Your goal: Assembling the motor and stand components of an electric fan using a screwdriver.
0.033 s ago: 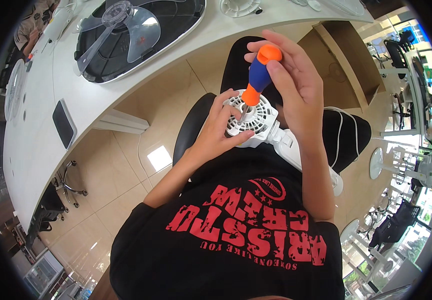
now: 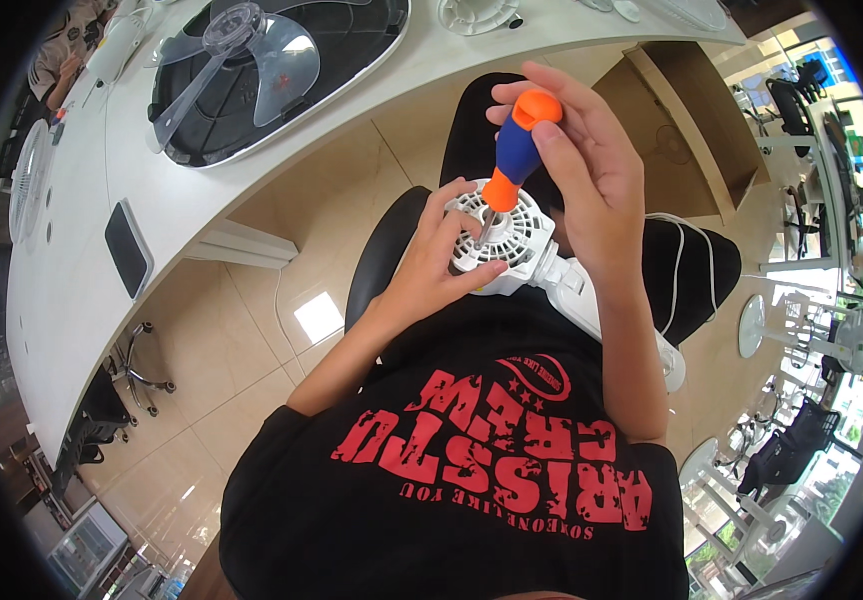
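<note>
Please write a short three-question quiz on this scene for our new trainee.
1. True or false: the right hand grips an orange and blue screwdriver held upright over the work.
2. What does the left hand steady? A) the clear fan blade on the table B) the round white vented housing on the lap C) the dark tablet
3. Where does the clear fan blade lie?

Key
1. True.
2. B; the fingers wrap its rim.
3. On the dark round grille on the white table, apart from both hands.
</note>
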Demonstrator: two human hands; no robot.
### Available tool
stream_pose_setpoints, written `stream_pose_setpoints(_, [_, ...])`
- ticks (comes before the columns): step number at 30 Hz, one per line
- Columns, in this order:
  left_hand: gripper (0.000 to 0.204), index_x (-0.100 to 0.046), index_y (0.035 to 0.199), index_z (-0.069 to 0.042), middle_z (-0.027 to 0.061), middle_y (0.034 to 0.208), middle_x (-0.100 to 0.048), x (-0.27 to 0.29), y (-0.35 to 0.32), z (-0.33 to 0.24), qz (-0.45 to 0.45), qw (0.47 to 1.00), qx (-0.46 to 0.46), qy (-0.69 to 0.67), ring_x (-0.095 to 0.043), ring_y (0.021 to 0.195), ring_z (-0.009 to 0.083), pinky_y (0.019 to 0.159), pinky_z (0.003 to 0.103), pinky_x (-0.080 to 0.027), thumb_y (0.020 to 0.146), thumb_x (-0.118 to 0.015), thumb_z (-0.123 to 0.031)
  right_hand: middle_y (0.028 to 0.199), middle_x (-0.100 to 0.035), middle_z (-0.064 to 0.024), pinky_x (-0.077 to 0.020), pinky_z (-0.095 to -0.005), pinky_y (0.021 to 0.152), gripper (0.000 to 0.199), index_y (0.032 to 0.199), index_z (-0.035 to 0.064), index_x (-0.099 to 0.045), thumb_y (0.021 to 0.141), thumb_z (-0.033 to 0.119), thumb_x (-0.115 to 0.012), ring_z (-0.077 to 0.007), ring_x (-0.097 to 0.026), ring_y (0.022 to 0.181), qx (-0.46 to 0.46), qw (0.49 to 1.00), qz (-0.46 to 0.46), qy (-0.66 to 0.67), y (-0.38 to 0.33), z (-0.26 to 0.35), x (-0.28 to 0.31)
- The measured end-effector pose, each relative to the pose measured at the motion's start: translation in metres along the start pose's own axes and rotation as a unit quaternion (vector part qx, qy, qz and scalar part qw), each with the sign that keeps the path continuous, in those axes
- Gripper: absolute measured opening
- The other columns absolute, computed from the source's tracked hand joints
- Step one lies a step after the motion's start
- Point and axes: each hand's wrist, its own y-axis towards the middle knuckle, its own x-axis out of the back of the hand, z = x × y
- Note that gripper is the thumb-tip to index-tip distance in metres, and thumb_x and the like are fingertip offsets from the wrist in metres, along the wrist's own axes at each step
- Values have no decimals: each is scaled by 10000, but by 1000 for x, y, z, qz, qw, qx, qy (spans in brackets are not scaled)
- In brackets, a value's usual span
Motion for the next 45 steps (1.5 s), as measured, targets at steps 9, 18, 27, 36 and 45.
stream_pose_setpoints(9, [386, -546, 1080, -75, 241, 1517, -408, -3, 9, 4, 9, 1000, -23, -2, -374, 1459, 456, 1156, 523, -350, 872, -816, -256, 1265, -670, -133, -537, -298, 971, 380, 1418, -23, -550, 1041, 22, -532, -159, -663, 1131, 37, 999, -11, -16, 1, 11, 7])
stream_pose_setpoints(18, [108, -529, 1118, -7, 202, 1598, -361, -3, -15, 8, -15, 996, 64, -58, -363, 1462, 306, 1201, 407, -249, 1042, -551, -81, 1124, -665, -117, -547, -329, 851, 308, 1307, 9, -616, 1019, 118, -616, -216, -659, 979, 131, 986, -22, -97, -1, 5, 9])
stream_pose_setpoints(27, [43, -542, 1047, -23, 233, 1559, -407, -8, -10, -2, -36, 999, -29, 8, -333, 1510, 404, 1229, 495, -215, 1009, -543, -43, 1157, -605, -56, -580, -338, 959, 366, 1389, 66, -560, 1085, 270, -585, -150, -657, 1042, 16, 962, -193, 194, -20, -11, 70])
stream_pose_setpoints(36, [130, -535, 1037, -6, 237, 1526, -428, -9, -4, -1, -67, 995, -65, 22, -406, 1460, 395, 1210, 501, -271, 1058, -534, -135, 1174, -648, -108, -599, -328, 1023, 342, 1244, -5, -591, 1033, 253, -669, -236, -687, 1107, -130, 792, -325, 500, -80, -116, 146])
stream_pose_setpoints(45, [160, -563, 1024, 3, 234, 1417, -538, -7, 27, -24, -65, 989, -119, 51, -518, 1347, 387, 1150, 512, -354, 1060, -540, -151, 1193, -603, -89, -620, -296, 938, 323, 1265, 11, -606, 984, 129, -713, -250, -689, 1072, -174, 813, -239, 502, -76, -110, 139])
